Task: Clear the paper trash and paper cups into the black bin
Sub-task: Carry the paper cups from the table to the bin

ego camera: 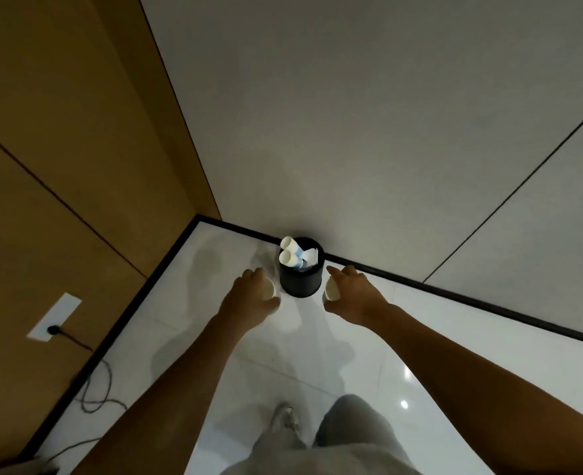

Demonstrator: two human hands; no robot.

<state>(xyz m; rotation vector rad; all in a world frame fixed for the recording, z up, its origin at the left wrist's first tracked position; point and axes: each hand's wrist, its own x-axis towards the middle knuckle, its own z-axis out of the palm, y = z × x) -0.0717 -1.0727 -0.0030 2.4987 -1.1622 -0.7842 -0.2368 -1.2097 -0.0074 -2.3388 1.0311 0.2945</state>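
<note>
I reach both bare arms forward and down, the left hand (pixel 254 293) curled around a paper cup (pixel 269 290), the right hand (pixel 353 293) gripping a second cup (pixel 332 290) with its forefinger extended. My legs stand below, one shoe forward.

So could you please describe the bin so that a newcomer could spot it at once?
Find the corner where the brown wooden wall meets the grey wall. On the white tiled floor, against the grey wall's dark skirting, stands a small round black bin, the only container, with white paper cups poking out.
</note>
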